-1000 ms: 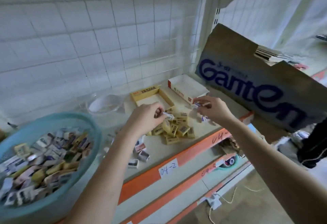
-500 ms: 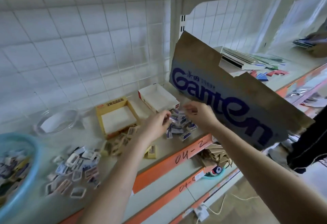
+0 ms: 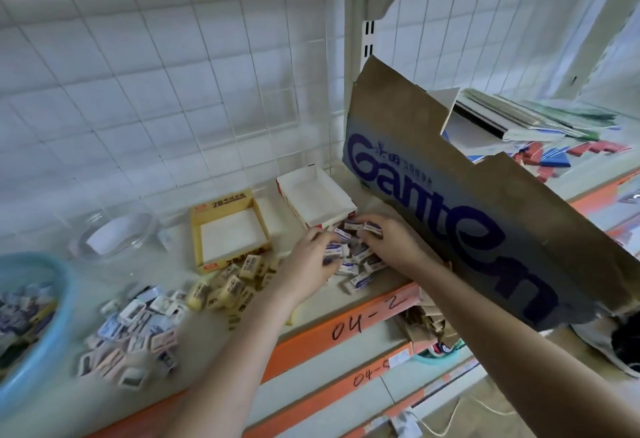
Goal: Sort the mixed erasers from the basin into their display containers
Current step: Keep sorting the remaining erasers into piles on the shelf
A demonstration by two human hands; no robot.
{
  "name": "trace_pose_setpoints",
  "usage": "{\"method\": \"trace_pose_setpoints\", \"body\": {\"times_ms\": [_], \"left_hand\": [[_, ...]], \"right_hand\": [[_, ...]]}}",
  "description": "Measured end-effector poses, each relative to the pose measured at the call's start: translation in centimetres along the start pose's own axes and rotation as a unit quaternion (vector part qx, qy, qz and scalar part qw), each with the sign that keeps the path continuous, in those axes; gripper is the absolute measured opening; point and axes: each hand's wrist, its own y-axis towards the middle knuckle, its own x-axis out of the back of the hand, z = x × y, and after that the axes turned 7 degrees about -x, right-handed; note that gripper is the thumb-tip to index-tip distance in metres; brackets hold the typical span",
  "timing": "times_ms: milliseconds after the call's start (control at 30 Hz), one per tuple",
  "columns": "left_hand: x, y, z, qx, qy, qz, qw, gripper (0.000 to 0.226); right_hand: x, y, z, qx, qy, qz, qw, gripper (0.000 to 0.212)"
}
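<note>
Just in front of the white display box, a heap of blue-and-white erasers lies on the shelf, and both hands are in it. The left hand has its fingers curled round a few of them; the right hand pinches one or two against the box's front edge. Left of the white box stands a yellow box, with yellow erasers scattered before it. Further left are a clear glass bowl, a pile of mixed erasers and the blue basin, which holds more. A cardboard flap leans to the white box's right.
</note>
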Motion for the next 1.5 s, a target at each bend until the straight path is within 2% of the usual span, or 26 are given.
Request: {"method": "trace_pose_setpoints", "body": {"times_ms": [133,267,333,433,567,833,1000,1133,1233,1500], "left_hand": [[0.1,-0.7,-0.1,-0.005,-0.034,0.01,0.999,0.042],[1.2,-2.1,0.1,-0.018,-0.03,0.004,0.999,0.047],[2.1,-2.9,0.6,-0.029,-0.021,-0.016,0.999,0.044],[3.6,-4.4,1.6,-0.032,-0.017,-0.042,0.998,0.042],[6.6,-7.4,3.7,-0.025,-0.014,-0.083,0.996,0.038],[14.7,-16.4,11.1,0.051,0.013,-0.206,0.977,0.035],[19.2,-24.0,15.8,0.133,0.041,-0.254,0.957,0.034],[21.4,-29.3,19.7,0.207,0.045,-0.228,0.95,0.035],[22.5,-31.5,22.4,0.249,0.039,-0.198,0.947,0.039],[23.0,-31.6,25.2,0.241,0.106,-0.1,0.959,0.04]], "right_hand": [[0.2,-0.8,0.7,0.002,-0.016,0.01,1.0,0.035],[1.0,-1.8,1.1,-0.043,-0.018,0.113,0.992,0.049],[1.2,-2.2,1.6,-0.051,0.018,0.117,0.992,0.058],[1.1,-2.4,3.7,-0.016,0.036,0.085,0.996,0.061],[-1.1,-2.4,8.9,0.041,0.012,0.051,0.998,0.049],[-10.4,-3.8,20.4,0.174,0.015,0.108,0.979,0.039],[-17.0,-4.5,26.5,0.218,0.014,0.148,0.965,0.036],[-21.6,-5.3,30.4,0.237,0.018,0.19,0.953,0.034],[-24.0,-5.8,32.4,0.252,-0.026,0.206,0.945,0.036],[-28.2,-5.1,35.4,0.241,-0.115,0.211,0.94,0.047]]}}
